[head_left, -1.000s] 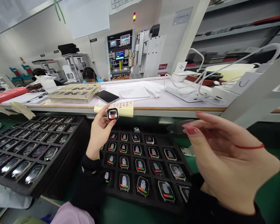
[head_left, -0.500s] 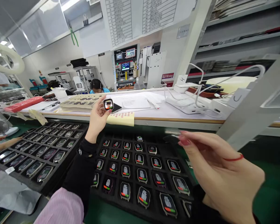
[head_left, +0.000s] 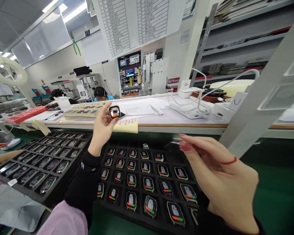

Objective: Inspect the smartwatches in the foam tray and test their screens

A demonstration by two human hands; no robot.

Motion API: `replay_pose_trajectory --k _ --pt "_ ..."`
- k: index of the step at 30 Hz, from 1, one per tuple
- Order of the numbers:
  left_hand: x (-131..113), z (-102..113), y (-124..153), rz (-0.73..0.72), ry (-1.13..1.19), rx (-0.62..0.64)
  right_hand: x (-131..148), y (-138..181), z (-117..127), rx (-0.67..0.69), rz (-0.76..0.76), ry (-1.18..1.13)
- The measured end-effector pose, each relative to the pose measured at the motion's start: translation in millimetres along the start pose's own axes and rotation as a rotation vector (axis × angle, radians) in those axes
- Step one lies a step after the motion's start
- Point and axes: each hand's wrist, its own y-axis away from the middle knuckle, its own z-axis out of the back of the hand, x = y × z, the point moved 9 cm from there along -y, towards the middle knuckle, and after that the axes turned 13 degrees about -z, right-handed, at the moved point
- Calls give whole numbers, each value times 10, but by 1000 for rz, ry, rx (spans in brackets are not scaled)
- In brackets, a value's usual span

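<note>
My left hand (head_left: 101,129) is raised above the far edge of the near tray, thumb and fingers closed on the edges of a smartwatch (head_left: 114,112) without a strap. Its lit screen faces me. In a pinch of thumb and forefinger, my right hand (head_left: 215,173) holds a thin see-through film (head_left: 172,145) over the tray's right side. The film is faint against the dark background. Below both hands lies a black foam tray (head_left: 159,199), with rows of strapless watches whose screens show red and green bars.
A second black watch tray (head_left: 45,195) lies to the left, with another person's arm (head_left: 7,157) beside it. Along the bench (head_left: 186,122) are a beige tray (head_left: 84,112), papers, a pen (head_left: 156,110) and white cabled devices (head_left: 191,111). A slanted metal post (head_left: 250,120) stands at right.
My right hand has moved a little to the left with the film. My left hand still holds the watch in nearly the same place. The camera view has shifted slightly.
</note>
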Motion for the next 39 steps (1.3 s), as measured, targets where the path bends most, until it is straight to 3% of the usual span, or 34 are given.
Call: replay_pose_trajectory --k 3,6,10,16,39 --pt "-91 -181 360 97 91 -18 -112 0 -63 40 -78 -51" --pt "-142 -408 769 228 172 -23 -308 -3 -212 128 -251 -181" --pt "-247 -688 1033 289 142 102 -387 28 -456 287 -383 -306" --pt "-344 -763 1029 281 154 175 -293 103 -582 357 -432 -373" --pt "-356 -746 1038 242 114 187 -209 144 -599 262 -341 -227"
